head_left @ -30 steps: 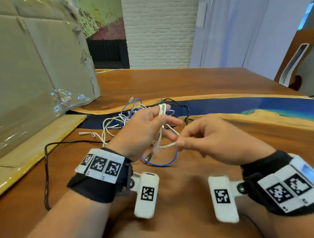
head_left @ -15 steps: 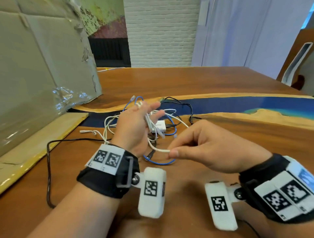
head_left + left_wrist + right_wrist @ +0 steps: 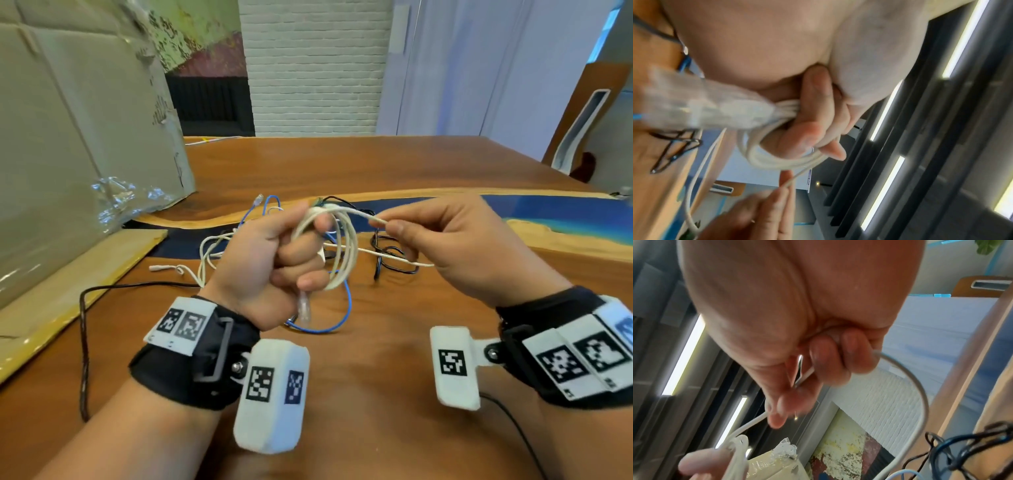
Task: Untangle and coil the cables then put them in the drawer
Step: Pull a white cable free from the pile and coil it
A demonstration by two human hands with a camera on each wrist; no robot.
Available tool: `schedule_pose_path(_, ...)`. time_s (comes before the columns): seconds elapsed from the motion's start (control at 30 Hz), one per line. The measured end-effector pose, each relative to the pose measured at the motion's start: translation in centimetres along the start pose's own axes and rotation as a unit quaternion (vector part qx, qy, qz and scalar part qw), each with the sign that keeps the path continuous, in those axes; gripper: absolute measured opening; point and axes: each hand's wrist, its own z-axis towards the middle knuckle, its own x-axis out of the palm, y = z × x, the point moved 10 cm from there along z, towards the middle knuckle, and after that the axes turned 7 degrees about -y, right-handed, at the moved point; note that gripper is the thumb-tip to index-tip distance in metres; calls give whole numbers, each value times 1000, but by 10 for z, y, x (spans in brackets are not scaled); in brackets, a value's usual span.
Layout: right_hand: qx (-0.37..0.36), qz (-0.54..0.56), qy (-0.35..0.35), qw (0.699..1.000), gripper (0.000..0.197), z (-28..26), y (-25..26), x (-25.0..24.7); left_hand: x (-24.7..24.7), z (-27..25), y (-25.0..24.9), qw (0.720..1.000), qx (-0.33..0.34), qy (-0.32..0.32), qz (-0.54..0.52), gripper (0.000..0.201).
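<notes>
Fingers, left: the left hand point(image 3: 260, 260) curls its fingers point(image 3: 813, 116) round a small coil of white cable point(image 3: 342, 253), thumb on top, several loops bunched in the fist above the table.
Fingers, right: the right hand point(image 3: 479, 246) pinches a free run of the same white cable between thumb and forefinger, just right of the coil; the other fingers point(image 3: 830, 360) are curled in over the strand.
White cable: its clear plug point(image 3: 304, 308) hangs below the left fist; from the right hand's pinch the strand arcs down toward the tabletop, seen from the right wrist.
Blue cable: a blue cable point(image 3: 342, 308) lies looped on the wood beneath both hands, one clear plug point(image 3: 257, 199) raised at the far end.
Black cable: a folded black cable point(image 3: 387, 260) rests on the table under the right hand's fingertips, beside the pile.
Other cables: more white leads point(image 3: 209, 253) sprawl left of the left hand; a thin dark cord point(image 3: 84, 342) trails along the near left edge.
Table: a wooden table point(image 3: 342, 164) with a blue resin strip carries the tangle.
Surroundings: a large cardboard box point(image 3: 68, 144) stands at far left.
</notes>
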Motion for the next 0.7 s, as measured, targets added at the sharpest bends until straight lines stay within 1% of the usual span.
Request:
schedule_pose_path(0.07, 13, -2, 65, 998, 29, -4, -3, 14, 0, 0, -7, 998, 16, 15, -65, 42)
schedule_pose_path(0.1, 20, -5, 86, 996, 32, -5, -6, 19, 0, 1, -8, 997, 19, 15, -76, 43)
schedule_pose_path(0.13, 22, -11, 87, 996, 34, -5, -7, 20, 0, 1, -7, 998, 18, 9, -68, 43)
schedule_pose_path(0.17, 15, -16, 60, 998, 34, -2, -7, 16, -1, 1, -6, 999, 15, 0, -45, 42)
schedule_pose_path(0.23, -10, -7, -45, 999, 32, 3, -3, -6, 2, 0, 0, 1000, -4, -8, 19, 42)
schedule_pose_path(0.27, -13, 17, -95, 995, 30, 4, -2, -17, 5, -1, 4, 999, -18, 0, 48, 42)
schedule_pose_path(0.3, -14, 39, -128, 991, 28, 4, 0, -25, 9, -3, 8, 997, -33, 12, 69, 43)
schedule_pose_path(0.33, -18, 44, -145, 988, 26, 3, 2, -28, 13, -5, 12, 996, -44, 26, 78, 43)
schedule_pose_path(0.37, -25, 32, -146, 988, 25, 3, 4, -26, 17, -7, 14, 996, -47, 44, 67, 44)
schedule_pose_path(0.4, -31, 8, -132, 991, 24, 2, 7, -22, 22, -9, 12, 996, -41, 65, 35, 44)
schedule_pose_path(0.43, -31, -14, -97, 995, 25, 1, 9, -12, 26, -9, 6, 996, -24, 84, -14, 44)
schedule_pose_path(0.47, -17, -30, -42, 999, 26, 0, 9, 1, 27, -8, -1, 994, 1, 90, -65, 43)
schedule_pose_path(0.5, 6, -42, 18, 999, 27, -3, 6, 15, 21, -5, -8, 991, 29, 71, -105, 42)
schedule_pose_path(0.57, 32, -83, 114, 989, 29, -10, -2, 37, 3, 3, -16, 986, 82, -8, -145, 41)
schedule_pose_path(0.63, 38, -139, 180, 973, 26, -18, -5, 49, -20, 6, -26, 973, 140, -91, -158, 40)
schedule_pose_path(0.7, 47, -164, 238, 956, 31, -28, -7, 62, -43, 6, -36, 956, 189, -167, -151, 39)
